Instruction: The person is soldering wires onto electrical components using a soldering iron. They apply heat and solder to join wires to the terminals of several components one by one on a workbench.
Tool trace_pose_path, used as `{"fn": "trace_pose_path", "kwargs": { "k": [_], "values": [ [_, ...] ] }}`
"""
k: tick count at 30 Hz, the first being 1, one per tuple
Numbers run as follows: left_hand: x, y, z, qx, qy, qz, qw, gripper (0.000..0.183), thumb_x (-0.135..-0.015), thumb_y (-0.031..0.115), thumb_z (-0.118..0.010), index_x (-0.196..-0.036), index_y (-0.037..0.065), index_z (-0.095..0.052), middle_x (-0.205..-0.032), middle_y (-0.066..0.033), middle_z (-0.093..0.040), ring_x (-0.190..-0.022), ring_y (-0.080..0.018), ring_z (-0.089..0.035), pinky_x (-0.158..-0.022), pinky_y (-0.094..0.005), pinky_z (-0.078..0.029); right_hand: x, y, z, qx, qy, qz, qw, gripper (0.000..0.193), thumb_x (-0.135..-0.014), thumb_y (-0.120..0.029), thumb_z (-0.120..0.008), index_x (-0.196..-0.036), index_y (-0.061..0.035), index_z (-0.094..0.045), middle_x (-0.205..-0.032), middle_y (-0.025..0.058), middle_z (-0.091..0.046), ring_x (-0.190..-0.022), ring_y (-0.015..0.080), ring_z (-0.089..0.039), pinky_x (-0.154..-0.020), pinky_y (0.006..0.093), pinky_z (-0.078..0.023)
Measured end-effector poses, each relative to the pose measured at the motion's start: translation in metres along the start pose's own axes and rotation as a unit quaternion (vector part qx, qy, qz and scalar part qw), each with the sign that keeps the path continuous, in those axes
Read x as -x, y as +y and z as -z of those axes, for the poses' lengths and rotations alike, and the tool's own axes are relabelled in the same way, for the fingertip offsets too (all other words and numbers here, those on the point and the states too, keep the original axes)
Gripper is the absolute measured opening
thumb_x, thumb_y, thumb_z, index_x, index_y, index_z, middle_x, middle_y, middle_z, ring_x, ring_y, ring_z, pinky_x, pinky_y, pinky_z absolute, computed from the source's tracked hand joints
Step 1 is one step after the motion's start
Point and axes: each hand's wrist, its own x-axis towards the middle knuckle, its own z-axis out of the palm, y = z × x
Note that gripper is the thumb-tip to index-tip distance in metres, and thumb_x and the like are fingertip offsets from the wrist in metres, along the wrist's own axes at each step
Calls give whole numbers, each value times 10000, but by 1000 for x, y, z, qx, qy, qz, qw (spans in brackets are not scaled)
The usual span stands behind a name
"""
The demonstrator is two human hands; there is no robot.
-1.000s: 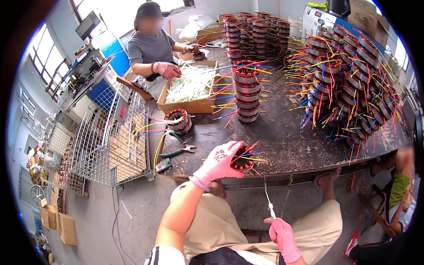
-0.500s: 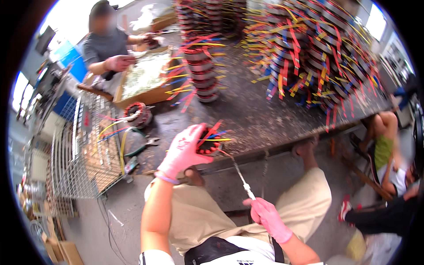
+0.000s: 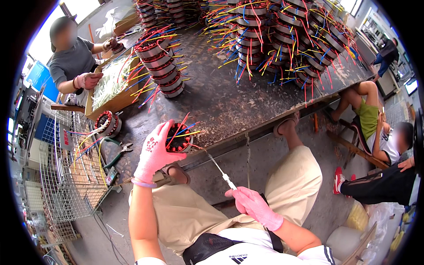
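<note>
My left hand, in a pink glove, is closed round a motor stator at the table's near edge. Red, blue and yellow leads stick up out of the stator's top. From its right side a thin strand runs down to a white sleeve-like piece. My right hand, also gloved in pink, grips the lower end of that piece, over my lap. The strand between the two hands looks taut. Left of my left hand, another stator with white-sleeved leads lies on the table, beside green-handled pliers.
Stacked stators stand on the dark table, with a large cluster at the back right. A box of white sleeves sits before a co-worker. A wire rack adjoins the left; people sit and stand at right.
The whole view has shifted, so table and hands appear further left. My hands keep their holds on the stator and the white piece, with the strand still stretched between them.
</note>
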Motion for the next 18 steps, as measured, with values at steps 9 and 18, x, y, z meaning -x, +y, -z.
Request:
{"fn": "trace_pose_path", "kwargs": {
  "k": [9,18],
  "values": [
    [-1,4,0,0,-2,7,1000,1017,-545,228,-903,-1421,-4,-440,-1331,-169,-548,-1229,-350,-547,-1035,-404,-451,2,-7,-1,40,4,5,999,329,-1059,-300,-461,-1177,-51,-640,-616,-47,-462,-514,25,-332,-457,208,-266],
    [-1,3,-1,6,4,0,1000,1020,-531,218,-906,-1413,-10,-449,-1327,-168,-557,-1221,-346,-552,-1033,-407,-453,1,-3,0,37,6,6,999,325,-1060,-296,-459,-1177,-53,-641,-625,-43,-461,-526,27,-339,-466,209,-272]
  ]
}}
